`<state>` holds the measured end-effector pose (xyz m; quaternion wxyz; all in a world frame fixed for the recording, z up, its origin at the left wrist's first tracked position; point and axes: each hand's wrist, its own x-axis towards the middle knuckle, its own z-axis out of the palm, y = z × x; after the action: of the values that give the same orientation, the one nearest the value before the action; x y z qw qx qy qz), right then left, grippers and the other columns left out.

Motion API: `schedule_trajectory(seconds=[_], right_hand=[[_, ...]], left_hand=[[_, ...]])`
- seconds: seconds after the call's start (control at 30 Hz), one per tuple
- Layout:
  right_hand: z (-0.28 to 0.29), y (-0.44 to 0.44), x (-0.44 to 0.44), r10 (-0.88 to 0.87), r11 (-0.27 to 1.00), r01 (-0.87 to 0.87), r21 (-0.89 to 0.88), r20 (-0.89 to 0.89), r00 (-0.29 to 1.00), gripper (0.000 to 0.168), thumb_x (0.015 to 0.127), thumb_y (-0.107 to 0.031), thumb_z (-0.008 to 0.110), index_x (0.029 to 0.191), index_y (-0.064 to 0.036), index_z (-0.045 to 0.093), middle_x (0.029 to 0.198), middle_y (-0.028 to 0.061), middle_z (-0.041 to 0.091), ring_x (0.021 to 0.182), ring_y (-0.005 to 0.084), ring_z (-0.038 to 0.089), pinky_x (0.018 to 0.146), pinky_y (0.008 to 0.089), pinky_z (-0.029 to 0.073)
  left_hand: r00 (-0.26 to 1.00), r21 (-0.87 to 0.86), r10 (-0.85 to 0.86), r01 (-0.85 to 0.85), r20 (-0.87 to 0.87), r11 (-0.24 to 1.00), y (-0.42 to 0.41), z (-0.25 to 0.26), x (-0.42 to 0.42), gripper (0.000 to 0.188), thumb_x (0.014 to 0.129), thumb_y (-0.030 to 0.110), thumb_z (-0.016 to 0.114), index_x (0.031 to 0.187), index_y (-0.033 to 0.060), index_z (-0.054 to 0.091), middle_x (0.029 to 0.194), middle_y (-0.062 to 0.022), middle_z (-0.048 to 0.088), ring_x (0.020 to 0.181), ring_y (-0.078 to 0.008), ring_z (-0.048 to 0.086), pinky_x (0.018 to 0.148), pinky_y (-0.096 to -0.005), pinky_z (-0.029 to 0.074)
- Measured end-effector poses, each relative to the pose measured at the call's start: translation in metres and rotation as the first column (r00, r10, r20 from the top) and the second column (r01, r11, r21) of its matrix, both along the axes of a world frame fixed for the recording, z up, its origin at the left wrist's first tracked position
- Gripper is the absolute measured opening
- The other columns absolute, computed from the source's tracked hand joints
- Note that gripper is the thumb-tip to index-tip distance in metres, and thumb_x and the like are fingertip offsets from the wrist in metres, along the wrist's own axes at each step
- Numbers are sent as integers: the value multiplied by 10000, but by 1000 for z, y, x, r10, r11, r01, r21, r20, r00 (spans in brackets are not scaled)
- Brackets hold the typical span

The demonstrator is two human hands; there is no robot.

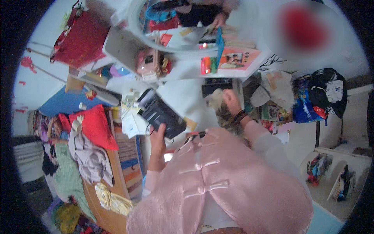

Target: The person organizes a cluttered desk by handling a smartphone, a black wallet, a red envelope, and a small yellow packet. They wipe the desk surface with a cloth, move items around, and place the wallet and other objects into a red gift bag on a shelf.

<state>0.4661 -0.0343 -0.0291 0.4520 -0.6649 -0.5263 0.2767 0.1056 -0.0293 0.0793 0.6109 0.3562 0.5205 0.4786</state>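
Note:
My left hand [158, 143] grips the lower edge of a black rectangular case or box [163, 117], tilted above the left part of a white desk [181, 90]. What the case is exactly, I cannot tell. My right hand [233, 102], with dark bands at the wrist, is closed on a furry brown and cream item [220, 108] at the desk's right side; blur hides its kind. Behind that hand lie dark flat objects [217, 87] by the desk's right edge. Papers [131, 120] lie left of the black case.
A round mirror [187, 46] rises at the back, near a pink container [147, 63], highlighter pens [208, 65] and an upright orange booklet [239, 58]. Clothes and a red cloth [102, 128] cover part of a wooden surface on the left. Bags [328, 90] hang at right.

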Motion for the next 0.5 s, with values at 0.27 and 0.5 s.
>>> schedule_trajectory(seconds=[0.27, 0.5], right_hand=[[55, 0, -11, -126, 982, 181, 53, -529, 839, 279, 985, -261, 439, 1019, -4, 541, 959, 55, 575, 931, 178, 515, 877, 317, 405], [136, -12, -45, 113, 970, 15, 241, -508, 854, 224, 891, -82, 561, 1105, -41, 506, 1000, 85, 583, 966, 182, 554, 861, 296, 439]], left_hand=[[947, 145, -313, 321, -76, 936, 7, -1, 47, 543, 768, 21, 726, 1242, 0, 462, 1150, -99, 589, 1028, -183, 586, 894, -326, 480], [801, 203, -369, 506, -472, 838, 2, -20, 71, 528, 719, 191, 785, 1144, 3, 533, 947, -150, 676, 869, -230, 667, 757, -328, 514]])
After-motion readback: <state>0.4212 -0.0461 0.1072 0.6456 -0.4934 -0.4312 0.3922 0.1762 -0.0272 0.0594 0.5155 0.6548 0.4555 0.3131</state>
